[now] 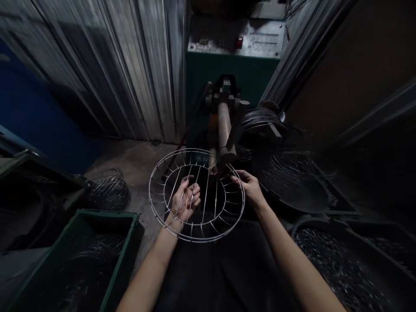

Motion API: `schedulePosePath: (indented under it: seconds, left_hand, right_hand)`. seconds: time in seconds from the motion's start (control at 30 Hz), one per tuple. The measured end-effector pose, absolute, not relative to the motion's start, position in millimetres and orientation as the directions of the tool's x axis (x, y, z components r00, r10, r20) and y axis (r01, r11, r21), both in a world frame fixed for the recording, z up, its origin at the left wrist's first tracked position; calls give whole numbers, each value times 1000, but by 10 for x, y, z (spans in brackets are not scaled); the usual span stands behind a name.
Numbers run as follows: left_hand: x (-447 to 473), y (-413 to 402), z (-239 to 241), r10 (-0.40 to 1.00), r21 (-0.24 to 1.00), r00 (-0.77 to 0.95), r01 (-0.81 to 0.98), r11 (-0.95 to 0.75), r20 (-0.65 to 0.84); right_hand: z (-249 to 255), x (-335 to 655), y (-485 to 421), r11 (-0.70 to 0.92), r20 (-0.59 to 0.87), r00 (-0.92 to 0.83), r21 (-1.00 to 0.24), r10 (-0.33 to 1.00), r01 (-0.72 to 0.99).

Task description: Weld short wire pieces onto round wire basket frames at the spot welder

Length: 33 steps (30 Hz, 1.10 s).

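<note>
A round wire basket point(195, 240), with a double outer rim, a smaller inner ring and several parallel cross wires, hangs tilted in front of me. My left hand point(186, 199) is under its middle, seen through the wires, with the fingers curled; it appears to hold the cross wires. At the right edge of the basket, my right hand point(248, 185) pinches by the rim; exactly which wire lies between the fingertips is hard to see. Just beyond the basket's far edge, the thick metal arm point(224, 125) of a machine points down toward me.
Behind stands the green machine body point(247, 69) with a red switch point(239, 42). A coil of wire point(261, 117) sits right of the arm. A green crate point(121, 260) is at lower left, beside a wire bundle point(108, 190). A bin of small metal pieces point(328, 255) stands at lower right.
</note>
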<state>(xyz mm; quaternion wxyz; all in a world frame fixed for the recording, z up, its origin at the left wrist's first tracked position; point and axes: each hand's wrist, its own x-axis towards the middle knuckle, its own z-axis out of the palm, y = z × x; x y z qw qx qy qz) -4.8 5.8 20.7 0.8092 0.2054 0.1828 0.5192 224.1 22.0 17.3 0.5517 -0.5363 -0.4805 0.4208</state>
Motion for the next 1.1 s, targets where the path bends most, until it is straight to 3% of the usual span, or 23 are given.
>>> schedulePosePath:
  seconds: [0.63, 0.73, 0.9, 1.1]
  left_hand:
    - [-2, 217, 196, 962, 571, 272, -785, 240, -31]
    - [-26, 195, 212, 955, 569, 293, -776, 270, -53]
    - [-87, 288, 261, 867, 609, 486, -656, 446, -112]
    - [-57, 284, 282, 917, 664, 385, -659, 352, -104]
  right_hand:
    - [187, 2117, 383, 85, 88, 176, -996, 981, 21]
    - [159, 2123, 382, 76, 74, 181, -997, 981, -6]
    - [140, 2194, 210, 82, 85, 162, -996, 983, 24]
    - [183, 2134, 140, 74, 91, 175, -992, 980, 98]
